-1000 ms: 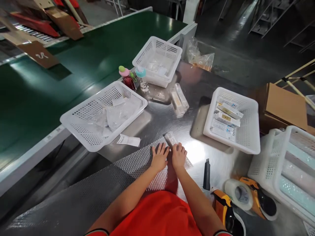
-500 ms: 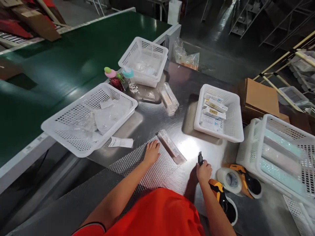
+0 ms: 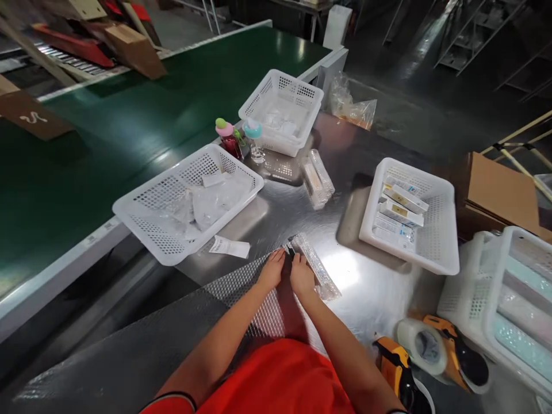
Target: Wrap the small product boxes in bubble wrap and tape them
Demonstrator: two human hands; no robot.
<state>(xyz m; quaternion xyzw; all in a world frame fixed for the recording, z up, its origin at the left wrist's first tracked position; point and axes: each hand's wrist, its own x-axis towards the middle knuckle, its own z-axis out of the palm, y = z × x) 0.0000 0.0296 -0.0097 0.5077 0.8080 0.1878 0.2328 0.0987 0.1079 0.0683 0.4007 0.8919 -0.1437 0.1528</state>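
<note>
My left hand (image 3: 272, 270) lies with fingers stretched out on the far edge of a bubble wrap sheet (image 3: 235, 284), pressing it to the metal table. My right hand (image 3: 303, 278) is closed round a black utility knife (image 3: 291, 251), its tip close to my left fingertips at the sheet's edge. Just beyond my right hand lies a bubble-wrapped packet (image 3: 319, 265), partly covered by that hand. The sheet runs back toward my body and off the table's left side. A printed paper slip (image 3: 230, 246) is left of my left hand.
White baskets (image 3: 190, 248) stand left, at the back and right; one basket (image 3: 448, 230) holds small boxes. Two more wrapped packets (image 3: 318, 178) and two drink bottles (image 3: 253, 138) are farther back. Tape dispensers (image 3: 457, 351) sit at right. A green conveyor (image 3: 194, 75) runs along the left.
My right hand has brought the knife leftward from the open table to the sheet's edge beside my left hand. My left hand stays on the sheet. The view has shifted slightly.
</note>
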